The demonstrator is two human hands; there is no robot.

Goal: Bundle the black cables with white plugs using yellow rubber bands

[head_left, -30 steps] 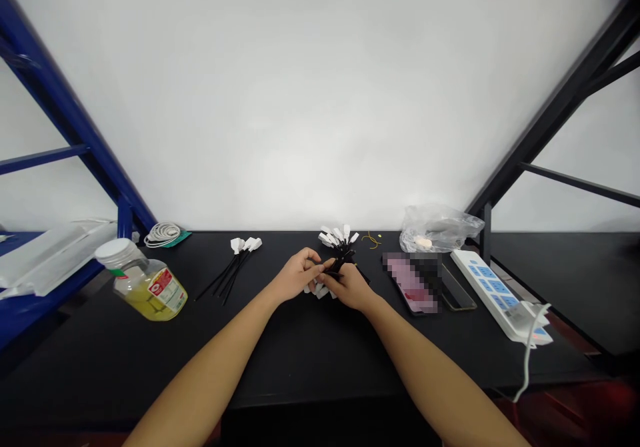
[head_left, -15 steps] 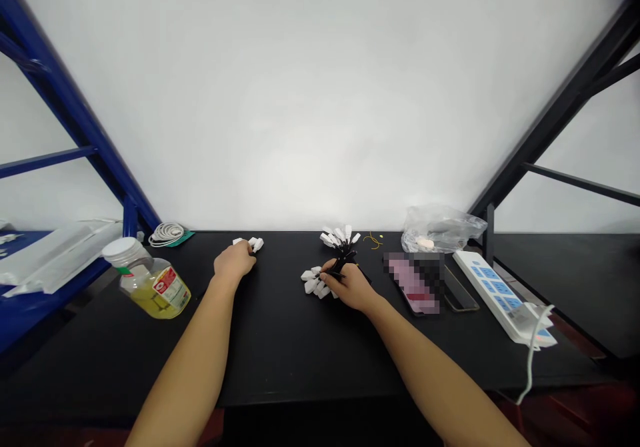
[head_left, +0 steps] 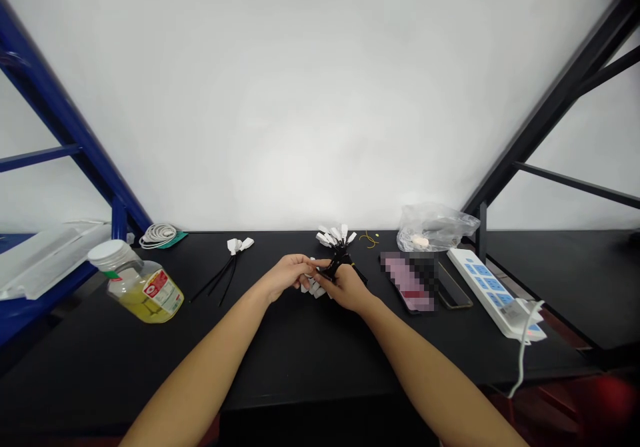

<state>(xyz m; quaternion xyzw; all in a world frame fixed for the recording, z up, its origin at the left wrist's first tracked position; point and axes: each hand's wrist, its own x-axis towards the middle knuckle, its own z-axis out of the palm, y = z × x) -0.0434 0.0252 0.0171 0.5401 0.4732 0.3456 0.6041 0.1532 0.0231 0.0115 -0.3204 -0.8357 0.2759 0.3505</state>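
My right hand (head_left: 351,288) is closed around a bunch of thin black cables (head_left: 330,270) with white tag-like ends (head_left: 316,289), which stick out under and beside the fingers. My left hand (head_left: 291,275) meets it from the left, its fingers bent at the same white ends. What lies between the left fingertips is hidden. Just behind the right hand, another fan of white-ended black cables (head_left: 340,237) rests on the table. A few more such cables (head_left: 231,260) lie to the left, white ends pointing away from me.
On the left stand a clear jar of yellow liquid (head_left: 163,297) and a coiled white cable (head_left: 159,235). To the right lie a phone (head_left: 407,287), a second dark phone-like slab (head_left: 454,290), a power strip (head_left: 493,294), a plastic bag (head_left: 440,227) and yellow bands (head_left: 370,239).
My left hand has left the small group of cables on the left and moved right to my right hand. The right hand stays in nearly the same place, still holding its bunch.
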